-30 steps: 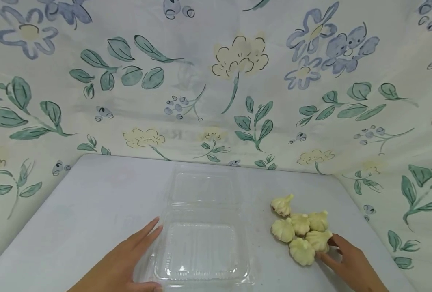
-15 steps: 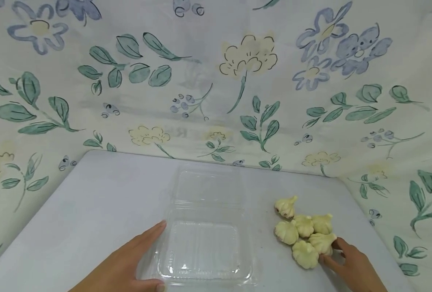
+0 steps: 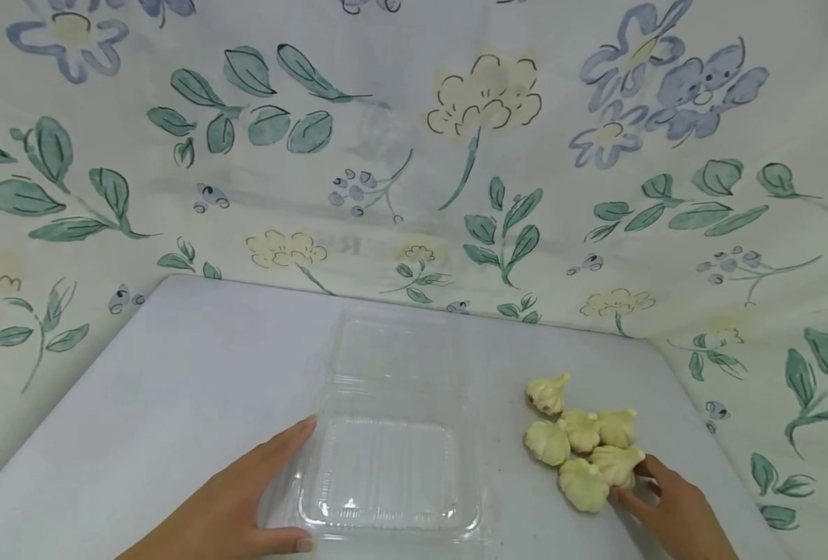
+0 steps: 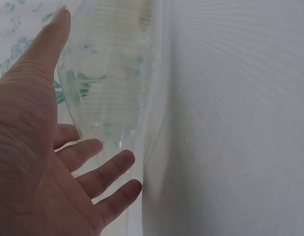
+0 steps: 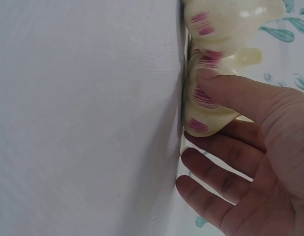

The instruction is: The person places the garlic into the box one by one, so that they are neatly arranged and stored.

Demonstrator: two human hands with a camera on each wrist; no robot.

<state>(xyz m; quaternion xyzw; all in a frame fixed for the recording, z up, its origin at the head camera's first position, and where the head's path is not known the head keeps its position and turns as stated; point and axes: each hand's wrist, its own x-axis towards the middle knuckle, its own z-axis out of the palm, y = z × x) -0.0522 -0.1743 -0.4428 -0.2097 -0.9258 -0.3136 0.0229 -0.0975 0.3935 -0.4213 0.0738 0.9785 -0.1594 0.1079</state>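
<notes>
A clear plastic clamshell box point(image 3: 386, 509) lies with its lid point(image 3: 396, 350) folded back on the white table. Spread along the box's left side, my left hand point(image 3: 239, 494) has its thumb apart from fairly straight fingers. The left wrist view shows those fingers point(image 4: 115, 169) beside the box wall, with nothing gripped. To the right of the box, several garlic bulbs point(image 3: 547, 443) form a close group. At that group's front right, my right hand point(image 3: 676, 505) pinches one garlic bulb point(image 3: 613, 467) between thumb and fingers. Purple streaks mark this bulb point(image 5: 198, 123) in the right wrist view.
The white table point(image 3: 211, 365) spreads left of the box and between the box and the garlic. A flower-printed cloth point(image 3: 386, 140) stands behind the table and along its sides.
The head view has shifted slightly. My left hand's fingers have drawn closer together at the box's side. The right hand stays on the same garlic bulb, and the bulbs keep their arrangement.
</notes>
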